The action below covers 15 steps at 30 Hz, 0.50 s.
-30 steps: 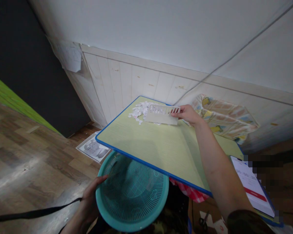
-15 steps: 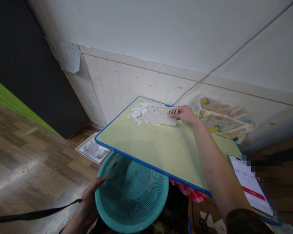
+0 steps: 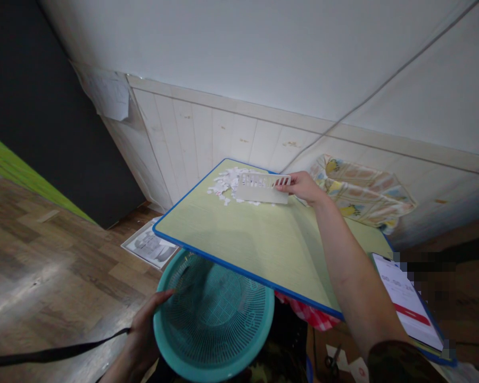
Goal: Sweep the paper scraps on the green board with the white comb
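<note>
My right hand [image 3: 301, 187] grips the right end of a flat white plastic plate with a row of slots [image 3: 262, 192]. The plate stands on edge over the yellow-green table, against a pile of white paper scraps [image 3: 224, 182] near the far corner. A few scraps show beneath and beside its lower edge. My left hand [image 3: 147, 322] holds the left rim of a turquoise plastic basket [image 3: 268, 319], thumb over the rim and the other fingers hidden behind. The basket sits tilted under the table's front edge, and no scraps show inside.
The table [image 3: 243, 239] has a blue rim and meets a white panelled wall. A patterned cloth-covered thing [image 3: 361, 191] stands at the back right. A phone [image 3: 407, 300] lies on the right. Scissors [image 3: 332, 361] lie below, and a flat picture box [image 3: 149, 246] is on the floor.
The view has shifted slightly. Both hands keep their grips, and the white plate stays nearly in place by the paper pile, with a few more scraps showing along its lower edge.
</note>
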Motion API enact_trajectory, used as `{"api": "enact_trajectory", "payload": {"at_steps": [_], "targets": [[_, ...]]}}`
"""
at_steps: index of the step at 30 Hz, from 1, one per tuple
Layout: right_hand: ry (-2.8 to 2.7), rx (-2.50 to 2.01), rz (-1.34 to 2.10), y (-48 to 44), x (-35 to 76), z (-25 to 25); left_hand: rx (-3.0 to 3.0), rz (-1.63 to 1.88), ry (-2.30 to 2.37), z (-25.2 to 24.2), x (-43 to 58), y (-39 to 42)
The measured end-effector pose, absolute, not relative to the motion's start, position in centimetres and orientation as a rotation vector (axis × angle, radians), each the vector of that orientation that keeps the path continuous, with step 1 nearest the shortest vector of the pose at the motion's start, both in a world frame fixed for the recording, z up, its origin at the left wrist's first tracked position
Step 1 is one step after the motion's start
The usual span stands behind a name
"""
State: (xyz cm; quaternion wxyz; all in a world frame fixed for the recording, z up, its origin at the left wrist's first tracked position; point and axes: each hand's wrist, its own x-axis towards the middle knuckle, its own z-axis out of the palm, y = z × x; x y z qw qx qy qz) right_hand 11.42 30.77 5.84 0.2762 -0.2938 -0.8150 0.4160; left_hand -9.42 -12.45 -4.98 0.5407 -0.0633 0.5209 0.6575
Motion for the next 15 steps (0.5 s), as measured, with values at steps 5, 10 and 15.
{"api": "enact_trajectory", "payload": {"at_steps": [5, 10, 15], "targets": [[-2.175, -0.845, 1.102, 30.9, 12.5, 6.6, -0.127, 1.565, 1.256, -5.0, -9.3, -12.5], [-2.209, -0.919, 1.029, 30.7, 13.4, 7.6, -0.132, 1.548, 1.252, -5.2, -9.4, -12.5], [-2.167, -0.889, 1.008, 30.4, 13.2, 7.7, -0.135, 1.554, 1.239, -5.3, -9.4, -12.5]]}}
